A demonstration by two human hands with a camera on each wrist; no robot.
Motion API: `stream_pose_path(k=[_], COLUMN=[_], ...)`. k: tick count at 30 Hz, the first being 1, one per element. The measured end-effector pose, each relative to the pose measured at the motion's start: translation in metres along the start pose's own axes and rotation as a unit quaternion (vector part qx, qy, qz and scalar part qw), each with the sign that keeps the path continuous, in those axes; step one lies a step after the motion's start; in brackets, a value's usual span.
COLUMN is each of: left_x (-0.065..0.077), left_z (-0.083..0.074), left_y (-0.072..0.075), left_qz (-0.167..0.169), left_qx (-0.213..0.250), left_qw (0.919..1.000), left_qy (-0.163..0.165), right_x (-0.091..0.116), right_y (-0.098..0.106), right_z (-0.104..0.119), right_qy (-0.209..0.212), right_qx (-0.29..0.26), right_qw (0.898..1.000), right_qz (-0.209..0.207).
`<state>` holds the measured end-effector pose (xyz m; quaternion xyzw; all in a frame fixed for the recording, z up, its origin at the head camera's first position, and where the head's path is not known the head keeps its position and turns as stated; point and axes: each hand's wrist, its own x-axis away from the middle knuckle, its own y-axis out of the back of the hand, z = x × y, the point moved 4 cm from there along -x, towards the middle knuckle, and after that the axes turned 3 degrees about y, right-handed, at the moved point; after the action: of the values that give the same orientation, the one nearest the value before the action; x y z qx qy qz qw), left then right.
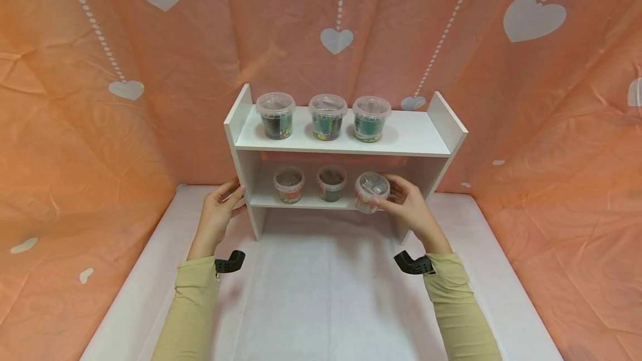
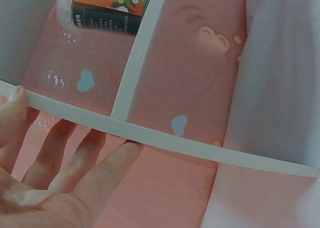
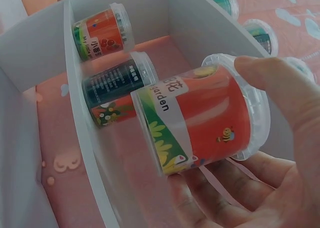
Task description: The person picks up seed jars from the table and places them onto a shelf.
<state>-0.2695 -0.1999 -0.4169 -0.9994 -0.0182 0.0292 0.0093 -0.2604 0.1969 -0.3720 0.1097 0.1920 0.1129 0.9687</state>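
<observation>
My right hand (image 1: 413, 210) holds a small clear plastic tub (image 3: 200, 113) with a lid and a red label reading "garden", thumb at the lid and fingers beneath its side in the right wrist view. The tub is tilted at the front edge of the lower shelf, right side. Beside it on that shelf stand a middle tub (image 1: 331, 184) and a left tub (image 1: 289, 185). At the white shelf unit's left side panel (image 1: 243, 183), my left hand (image 1: 215, 213) rests with extended fingers along the outside and its thumb at the front edge.
Three larger lidded tubs stand on the upper shelf (image 1: 416, 132): a left one (image 1: 277, 118), a middle one (image 1: 327, 118) and a right one (image 1: 370, 121). The unit stands on a white-covered table (image 1: 311, 294). An orange cloth (image 1: 281, 32) with hearts hangs behind and at both sides.
</observation>
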Motion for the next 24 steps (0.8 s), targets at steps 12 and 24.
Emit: stream_pose_path(k=[12, 24], left_x=[0.000, 0.000], left_z=[0.001, 0.000], left_y=[0.000, 0.000], left_qz=[-0.001, 0.000], left_qx=[0.001, 0.004], left_qw=[1.0000, 1.0000], left_qy=[0.003, 0.001], right_x=[-0.008, -0.014], right_y=[0.003, 0.003], right_z=[-0.012, -0.021], right_qy=[-0.041, -0.056], right_qx=[-0.001, 0.023], right_qw=[0.999, 0.998], right_qz=[-0.007, -0.017])
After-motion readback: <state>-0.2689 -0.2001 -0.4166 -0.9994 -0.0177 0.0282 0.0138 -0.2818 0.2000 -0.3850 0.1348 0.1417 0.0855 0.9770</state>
